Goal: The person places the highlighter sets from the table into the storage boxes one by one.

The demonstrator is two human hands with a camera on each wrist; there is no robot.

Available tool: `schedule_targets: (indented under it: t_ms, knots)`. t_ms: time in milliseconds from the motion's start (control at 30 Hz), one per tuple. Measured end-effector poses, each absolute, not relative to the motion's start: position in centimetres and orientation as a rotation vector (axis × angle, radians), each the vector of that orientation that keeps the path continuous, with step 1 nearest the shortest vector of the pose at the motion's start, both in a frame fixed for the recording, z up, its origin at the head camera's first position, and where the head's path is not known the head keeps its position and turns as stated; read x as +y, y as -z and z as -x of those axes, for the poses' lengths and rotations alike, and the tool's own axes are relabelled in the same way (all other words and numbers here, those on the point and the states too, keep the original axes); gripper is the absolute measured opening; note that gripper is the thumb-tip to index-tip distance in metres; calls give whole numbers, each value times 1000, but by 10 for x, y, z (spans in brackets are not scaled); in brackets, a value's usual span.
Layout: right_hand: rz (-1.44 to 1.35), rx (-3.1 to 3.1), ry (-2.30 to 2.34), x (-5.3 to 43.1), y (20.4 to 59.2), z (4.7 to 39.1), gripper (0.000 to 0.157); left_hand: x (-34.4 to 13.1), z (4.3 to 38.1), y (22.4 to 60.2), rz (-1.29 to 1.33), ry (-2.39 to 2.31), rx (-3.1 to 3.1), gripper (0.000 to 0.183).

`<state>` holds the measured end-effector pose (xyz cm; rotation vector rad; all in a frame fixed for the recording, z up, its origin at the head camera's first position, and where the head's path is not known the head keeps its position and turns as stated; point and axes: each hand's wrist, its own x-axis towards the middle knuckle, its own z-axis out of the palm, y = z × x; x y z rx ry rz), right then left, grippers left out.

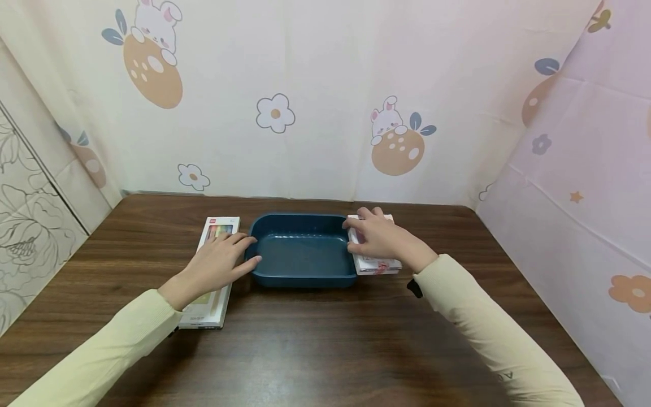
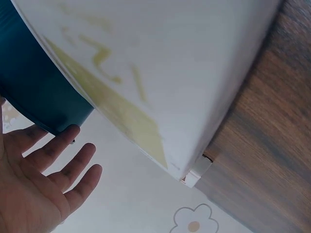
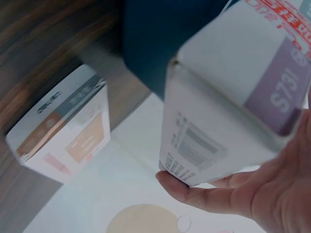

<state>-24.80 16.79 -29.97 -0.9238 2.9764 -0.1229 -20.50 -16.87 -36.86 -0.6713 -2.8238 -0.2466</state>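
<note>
A dark blue rectangular tray (image 1: 304, 281) sits on the table between two sets of boxes. My left hand (image 1: 216, 263) reaches over a long white box (image 1: 217, 308) with coloured print, its fingers spread and its fingertips at the tray's left rim. In the left wrist view, that hand's fingers (image 2: 63, 141) are loosely extended beside the tray corner (image 2: 68, 121). Over a white box (image 1: 367, 263) on the other side is my right hand (image 1: 378, 234), loosely bent, with thumb and forefinger at the tray's right rim. The right wrist view shows that box's barcode side (image 3: 194, 141) beneath the fingers.
Another white carton (image 3: 68, 126) with an orange-brown panel stands apart on the table in the right wrist view. Behind the brown wooden table (image 1: 310, 350) hangs a pale curtain (image 1: 325, 152) with rabbits and flowers; more curtain lines the right side.
</note>
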Motion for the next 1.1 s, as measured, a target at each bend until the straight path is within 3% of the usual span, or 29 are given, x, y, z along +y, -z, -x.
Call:
schedule_targets:
  t_ms: [1100]
  knots:
    - [769,2938,11,100,311,267,48,-170,206,370,674,256,-2817,56]
